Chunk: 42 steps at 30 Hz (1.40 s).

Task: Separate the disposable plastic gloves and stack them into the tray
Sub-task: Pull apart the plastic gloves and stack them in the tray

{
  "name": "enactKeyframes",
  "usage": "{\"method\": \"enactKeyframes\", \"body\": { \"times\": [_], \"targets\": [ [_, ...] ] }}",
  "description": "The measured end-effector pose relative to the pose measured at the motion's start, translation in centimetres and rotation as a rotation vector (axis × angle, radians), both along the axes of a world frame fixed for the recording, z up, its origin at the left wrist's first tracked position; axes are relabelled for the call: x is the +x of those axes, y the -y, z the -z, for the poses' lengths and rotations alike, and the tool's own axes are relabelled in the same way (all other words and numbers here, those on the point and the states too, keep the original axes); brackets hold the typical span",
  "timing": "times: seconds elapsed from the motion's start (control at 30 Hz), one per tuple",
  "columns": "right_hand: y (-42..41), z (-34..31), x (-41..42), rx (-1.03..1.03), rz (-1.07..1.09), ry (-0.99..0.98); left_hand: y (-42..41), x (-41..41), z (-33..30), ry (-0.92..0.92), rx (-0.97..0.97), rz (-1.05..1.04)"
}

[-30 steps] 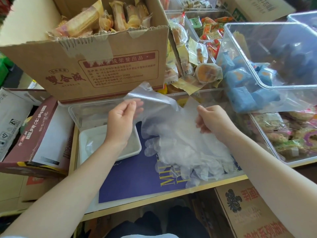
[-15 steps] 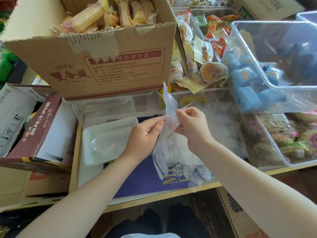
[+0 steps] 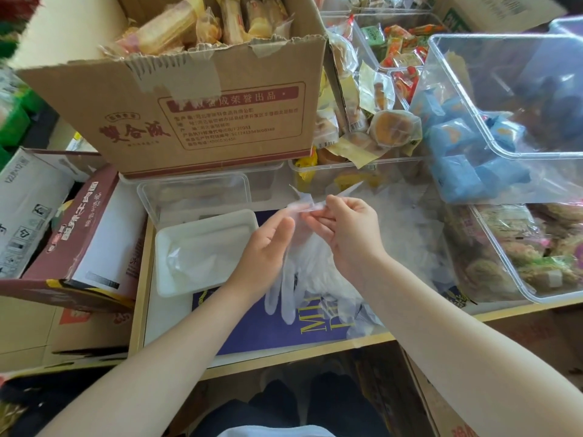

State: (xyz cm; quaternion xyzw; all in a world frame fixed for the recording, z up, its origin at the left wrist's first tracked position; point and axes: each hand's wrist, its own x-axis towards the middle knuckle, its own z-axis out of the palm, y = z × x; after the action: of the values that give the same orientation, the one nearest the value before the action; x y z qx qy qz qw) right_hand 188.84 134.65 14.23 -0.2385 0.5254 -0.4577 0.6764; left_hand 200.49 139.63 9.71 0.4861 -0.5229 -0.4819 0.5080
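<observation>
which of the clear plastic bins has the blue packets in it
The tilted clear bin at upper right, holding blue packets; the bin below it holds brownish snacks.
</observation>
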Motion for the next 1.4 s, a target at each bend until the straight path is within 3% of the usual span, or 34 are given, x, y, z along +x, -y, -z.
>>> {"method": "enactKeyframes", "body": {
  "times": [0.07, 0.23, 0.3, 0.4, 0.47, 0.5, 0.57, 0.63, 0.87, 1.13, 1.27, 1.4],
  "targets": [
    [0.0, 0.1, 0.0, 0.004, 0.003, 0.029, 0.0, 0.0, 0.1, -0.067, 0.026, 0.013],
    [-0.2, 0.5, -0.8, -0.02, -0.046, 0.051, 0.8, 0.6, 0.2, 0.008, 0.105, -0.188],
    [0.1, 1.1, -1.6, -0.245, -0.051, -0.341, 1.1, 1.4, -0.2, -0.02, 0.144, -0.192],
    [1.0, 1.1, -2.8, -0.859, -0.17, -1.008, 1.6, 2.4, -0.8, -0.028, 0.174, -0.069],
    [1.9, 0.5, -2.7, -1.108, -0.461, -1.227, 1.7, 2.9, -1.3, -0.004, 0.148, 0.043],
    [2.5, 0.1, -2.4, -1.095, -0.626, -1.275, 1.8, 3.2, -1.6, 0.007, 0.127, 0.091],
    [3.2, -0.5, -1.8, -0.967, -0.855, -1.224, 1.9, 3.5, -2.0, 0.03, 0.105, 0.145],
    [3.7, -0.8, -1.5, -0.908, -0.904, -1.103, 1.8, 3.6, -2.4, 0.018, 0.13, 0.153],
    [4.5, 0.2, -2.5, -0.639, -0.739, -0.869, 0.3, 5.6, -0.7, 0.016, 0.299, 0.09],
    [5.9, 0.8, -4.2, -0.44, -0.678, -0.651, -0.2, 6.8, -0.3, 0.004, 0.274, -0.032],
    [6.0, 0.6, -4.7, -0.448, -0.687, -0.657, 0.3, 7.0, -0.2, 0.066, 0.293, -0.055],
    [6.2, 1.0, -4.8, -0.451, -0.657, -0.758, 0.6, 6.8, -0.2, -0.025, 0.362, -0.102]
  ]
}}
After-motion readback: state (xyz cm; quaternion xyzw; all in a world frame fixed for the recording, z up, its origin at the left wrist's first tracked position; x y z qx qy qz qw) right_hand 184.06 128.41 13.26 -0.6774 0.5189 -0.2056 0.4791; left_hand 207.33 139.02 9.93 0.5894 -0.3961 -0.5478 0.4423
